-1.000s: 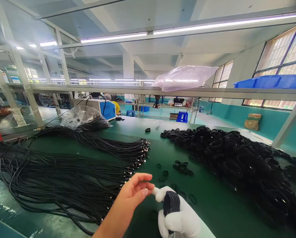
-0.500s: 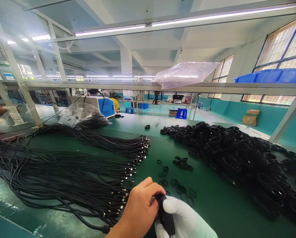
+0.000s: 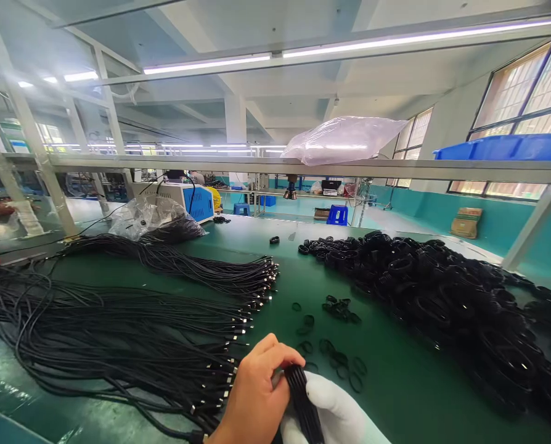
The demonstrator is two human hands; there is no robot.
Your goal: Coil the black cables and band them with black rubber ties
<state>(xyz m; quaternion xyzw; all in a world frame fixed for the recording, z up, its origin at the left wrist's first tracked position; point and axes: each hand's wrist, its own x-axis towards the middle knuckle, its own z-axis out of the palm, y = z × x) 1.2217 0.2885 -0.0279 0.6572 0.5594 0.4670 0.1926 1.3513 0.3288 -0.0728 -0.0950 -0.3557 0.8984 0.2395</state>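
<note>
My bare left hand [image 3: 261, 387] pinches the upper end of a coiled black cable [image 3: 303, 401] at the bottom centre. The white-gloved right hand [image 3: 335, 407] wraps round the same coil from the right, its thumb on the near face. Long straight black cables [image 3: 118, 327] with metal-tipped plugs lie to the left, ends pointing right. Small black rings [image 3: 342, 308] are scattered just beyond my hands. A big heap of coiled black cables [image 3: 432, 296] covers the right side.
On the green table [image 3: 275, 280], a clear plastic bag [image 3: 153, 219] and a blue-white machine [image 3: 183, 196] stand at the back left. The overhead shelf [image 3: 238, 161] holds a plastic bag [image 3: 349, 139] and blue tray [image 3: 506, 147]. One coil [image 3: 274, 240] lies apart.
Both hands have shifted slightly left with the coil between them, and more of the coil's banded side shows. The view has moved a little.
</note>
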